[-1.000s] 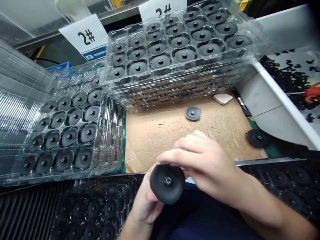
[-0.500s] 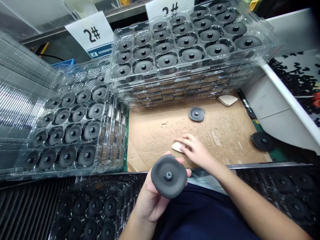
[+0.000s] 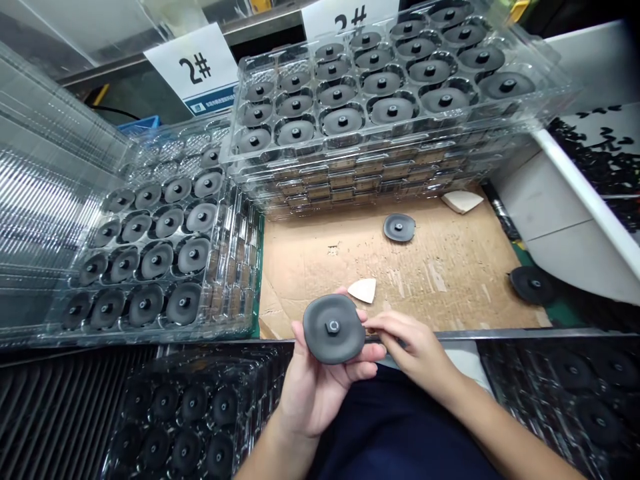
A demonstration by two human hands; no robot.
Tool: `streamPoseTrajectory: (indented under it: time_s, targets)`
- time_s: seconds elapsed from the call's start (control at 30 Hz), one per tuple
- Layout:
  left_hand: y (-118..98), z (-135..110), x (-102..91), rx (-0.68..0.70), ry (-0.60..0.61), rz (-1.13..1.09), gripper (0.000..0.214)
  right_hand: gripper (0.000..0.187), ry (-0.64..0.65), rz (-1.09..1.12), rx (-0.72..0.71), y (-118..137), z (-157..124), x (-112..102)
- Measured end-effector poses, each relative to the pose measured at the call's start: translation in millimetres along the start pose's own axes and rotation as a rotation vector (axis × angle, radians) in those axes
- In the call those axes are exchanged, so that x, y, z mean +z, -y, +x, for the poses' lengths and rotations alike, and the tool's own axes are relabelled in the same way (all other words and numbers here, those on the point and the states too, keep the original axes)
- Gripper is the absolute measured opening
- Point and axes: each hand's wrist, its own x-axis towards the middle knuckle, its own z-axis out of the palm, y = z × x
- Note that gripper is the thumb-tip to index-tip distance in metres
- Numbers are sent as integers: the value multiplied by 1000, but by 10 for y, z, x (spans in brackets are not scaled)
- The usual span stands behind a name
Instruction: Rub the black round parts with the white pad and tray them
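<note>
My left hand (image 3: 317, 393) holds a black rounded disc (image 3: 334, 343) with a raised hub in its middle, tilted face up towards me. Its fingers wrap around the underside and edges. At the disc's right edge is my right hand (image 3: 415, 347), thumb and fingertips pinched together; whether they grip the rim or something small I cannot make out. A cream triangular wedge (image 3: 363, 290) lies on the cardboard (image 3: 305, 267) just beyond the disc. Farther back on the same cardboard rests another black disc (image 3: 399, 228).
Clear plastic trays (image 3: 300, 157) of black discs are stacked at the back; more trays (image 3: 235, 267) stand left. A second cream wedge (image 3: 463, 201) and a dark marker-like stick (image 3: 503, 210) lie back right. One disc (image 3: 533, 285) sits near a white bin (image 3: 575, 200). Dark trays (image 3: 175, 427) sit below the edge.
My right hand has let go of the cream wedge, which now lies on the cardboard, and has come back to the held disc's right edge. The left hand has raised the disc slightly.
</note>
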Motion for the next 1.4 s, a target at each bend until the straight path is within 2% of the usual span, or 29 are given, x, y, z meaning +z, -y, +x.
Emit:
streamPoseTrajectory:
  time_s: [0.07,0.1,0.2,0.27,0.37,0.43,0.53,0.6,0.7,0.77,0.9,1.13,1.2,1.27,1.4]
  targets:
    - [58,13,-75,182,-46,220,45,25,-11,-9,34,-36,-31,28]
    - [90,23,-129,293,-70,397,52,25,-20,-11,45,-45,-38,31]
    - [165,52,-288,556,-87,1006,95,26,-67,-24,64,-36,-41,-10]
    - [183,59,-342,679,-42,1288,106,26,-115,-30,86,-8,-37,-64]
    - [169,46,-333,816,37,1462,107,25,-192,7,127,47,-38,-146]
    - [151,33,-307,850,54,1499,107,24,-224,37,141,83,-42,-184]
    - [131,17,-289,812,51,1477,103,23,-236,34,118,144,-52,-212]
    - [125,5,-285,684,25,1372,96,25,-235,12,73,202,-56,-219]
    - [126,-18,-266,448,-48,1120,82,41,-182,-3,-56,311,-40,-218]
    - [128,-34,-243,362,-100,1024,79,47,-124,3,-134,368,-8,-211]
    - [122,-53,-210,332,-149,1020,78,48,-90,19,-136,379,42,-189]
    - [82,-21,-249,380,-150,1165,78,28,-229,171,36,404,19,-265]
    - [67,-5,-256,400,-97,1220,80,23,-130,243,76,444,77,-314]
    - [47,5,-254,403,-50,1266,81,17,27,318,134,467,163,-361]
    - [-9,0,-234,343,2,1312,83,16,255,471,273,452,314,-415]
